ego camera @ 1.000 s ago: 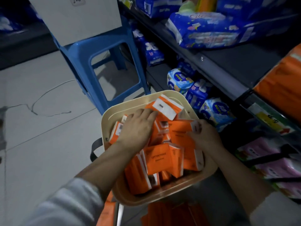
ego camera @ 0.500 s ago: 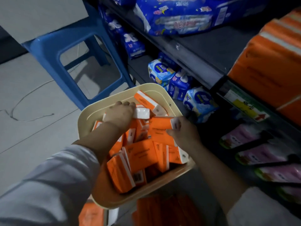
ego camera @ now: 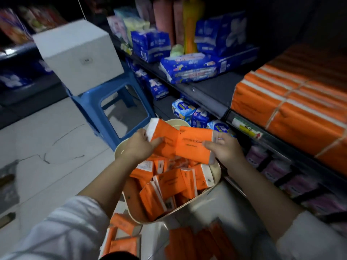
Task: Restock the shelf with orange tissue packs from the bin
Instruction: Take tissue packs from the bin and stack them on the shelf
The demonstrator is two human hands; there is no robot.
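A beige bin (ego camera: 216,171) below me holds several orange tissue packs (ego camera: 169,182). Above it my left hand (ego camera: 138,146) grips one orange pack (ego camera: 161,135) with a white end. My right hand (ego camera: 224,149) grips a second orange pack (ego camera: 193,146) beside the first, the two packs touching. On the shelf (ego camera: 212,102) at the right, stacked orange tissue packs (ego camera: 289,109) fill a row.
A blue plastic stool (ego camera: 97,107) with a white box (ego camera: 78,55) on it stands on the tiled floor to the left. Blue and pink packages line the shelves. More orange packs (ego camera: 124,239) lie under the bin.
Both hands have risen out of the bin, each lifting an orange pack. The view has tilted up, showing more of the shelf.
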